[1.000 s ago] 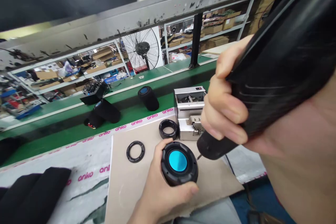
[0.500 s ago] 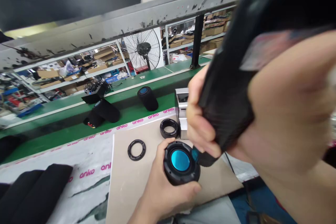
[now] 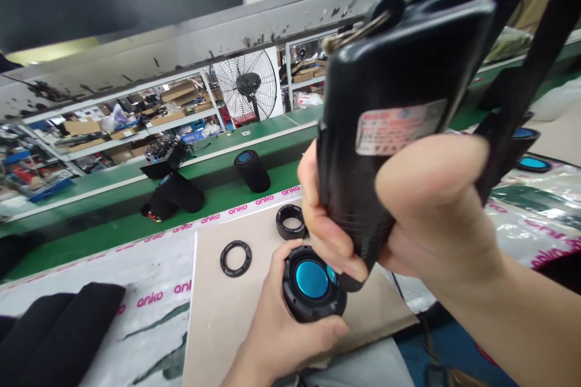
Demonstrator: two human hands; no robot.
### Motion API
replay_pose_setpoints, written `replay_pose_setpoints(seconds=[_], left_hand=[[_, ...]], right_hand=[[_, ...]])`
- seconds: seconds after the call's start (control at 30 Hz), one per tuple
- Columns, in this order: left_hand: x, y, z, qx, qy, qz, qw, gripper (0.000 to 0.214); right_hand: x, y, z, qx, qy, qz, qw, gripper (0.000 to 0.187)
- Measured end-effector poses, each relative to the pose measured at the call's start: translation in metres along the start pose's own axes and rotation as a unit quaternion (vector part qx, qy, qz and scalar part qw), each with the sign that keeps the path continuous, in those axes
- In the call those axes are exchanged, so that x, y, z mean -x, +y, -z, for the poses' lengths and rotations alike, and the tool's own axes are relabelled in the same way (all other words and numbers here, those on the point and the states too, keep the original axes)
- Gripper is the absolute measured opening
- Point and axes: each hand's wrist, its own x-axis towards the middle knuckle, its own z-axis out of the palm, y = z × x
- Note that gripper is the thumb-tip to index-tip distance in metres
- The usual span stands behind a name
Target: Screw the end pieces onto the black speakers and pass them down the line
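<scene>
Speaker [image 3: 312, 283] with blue centre sits near the front edge of the cardboard sheet [image 3: 227, 314], gripped around its body by the left hand [image 3: 281, 329]. Right hand [image 3: 408, 217] is fisted tight on a black power screwdriver [image 3: 385, 115], tip down at the speaker's right rim. Risk: tip looks hidden by fingers, so it could slip off and gouge the blue cone. Two loose rings [image 3: 235, 258] lie behind.

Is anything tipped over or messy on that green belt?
Yes. Two black speakers lie on their sides on the green belt, while another speaker stands upright. Nearer, the left hand holds a speaker and the right hand a black screwdriver; nothing there looks spilled or broken.
</scene>
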Motion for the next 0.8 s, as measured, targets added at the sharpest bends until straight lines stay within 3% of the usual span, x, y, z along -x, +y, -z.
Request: replay_pose_setpoints(seconds=[0.1,0.17,0.23,0.37,0.5,0.63,0.8], left_hand=[[0.002,-0.003,0.000,0.003,0.013,0.025,1.000,0.093],[0.003,-0.006,0.001,0.002,0.015,0.040,0.999,0.098],[0.004,-0.008,0.002,0.006,0.013,0.046,0.999,0.099],[0.003,-0.011,0.003,0.013,0.026,0.041,0.999,0.099],[0.002,-0.012,0.003,0.015,0.019,0.035,0.999,0.100],[0.002,-0.012,0.002,0.016,0.027,0.039,0.999,0.099],[0.001,-0.010,0.002,0.032,0.018,0.047,0.998,0.102]], right_hand=[[-0.005,-0.007,0.011,0.005,0.100,0.086,0.991,0.066],[-0.012,-0.001,0.027,0.040,0.198,0.192,0.960,0.064],[-0.019,0.015,0.046,0.061,0.239,0.237,0.940,0.062],[-0.031,0.058,0.077,0.086,0.258,0.207,0.940,0.061],[-0.032,0.080,0.085,0.095,0.269,0.182,0.941,0.063],[-0.030,0.075,0.082,0.085,0.255,0.150,0.951,0.067],[-0.025,0.035,0.056,0.032,0.247,0.155,0.956,0.068]])
